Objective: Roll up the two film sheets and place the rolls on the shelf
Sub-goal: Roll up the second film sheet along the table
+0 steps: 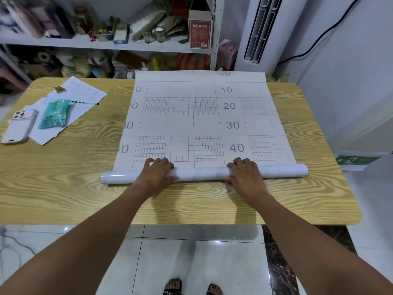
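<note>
Phone (pixel 20 126), teal packet (pixel 56 113) and papers (pixel 85 90) are being kept at the far-left of the table (pixel 63 177), well apart from the film sheet (pixel 202 124), probably so they are not being caught in the rolling. The sheet is lying grid side up, running from near to far and overhanging the far edge toward the shelf (pixel 106 44). Its near end is being wound into a roll (pixel 202 173), lying crosswise on the near part of the table, glossy side out. The left hand (pixel 158 170) is being wrapped over the roll left of centre: fingers over the top to the far side, thumb on the near side, tube being gripped. The right hand (pixel 244 172) is being applied the same way right of centre. Both roll ends are sticking out past the hands. The spaced two-hand grip is judged as being used to keep the tube straight and evenly tight, so skew is being avoided. The flat sheet is lying just beyond the fingertips, touching them. Only one sheet is being made out; a second underneath cannot be told. Nothing is being put on the shelf yet.
</note>
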